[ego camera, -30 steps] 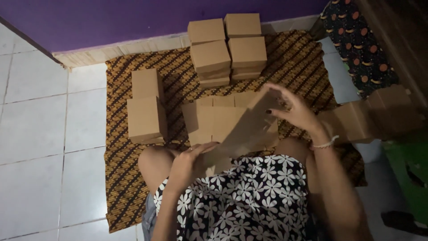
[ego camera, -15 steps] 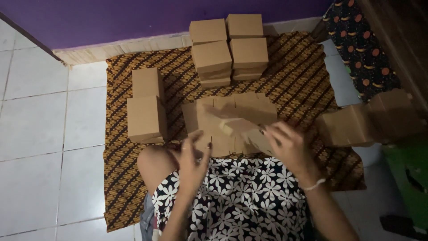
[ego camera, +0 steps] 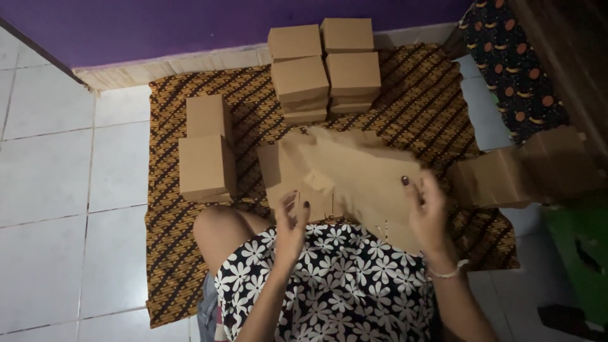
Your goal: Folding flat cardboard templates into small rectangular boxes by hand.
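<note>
A flat brown cardboard box blank lies spread over my lap and the patterned mat, slightly blurred. My right hand grips its right edge, thumb on top. My left hand touches its lower left edge with fingers curled loosely; whether it grips is unclear. More flat blanks lie beneath it at the left.
Folded brown boxes stand in two stacks at the back and two more at the left. A pile of flat blanks lies at the right. White floor tiles are on the left, a purple wall behind, a green object at the right.
The blank was held up at an angle a second ago; it now lies lower and flatter. My right hand moved down to its right edge, and my left hand shifted to its lower left edge.
</note>
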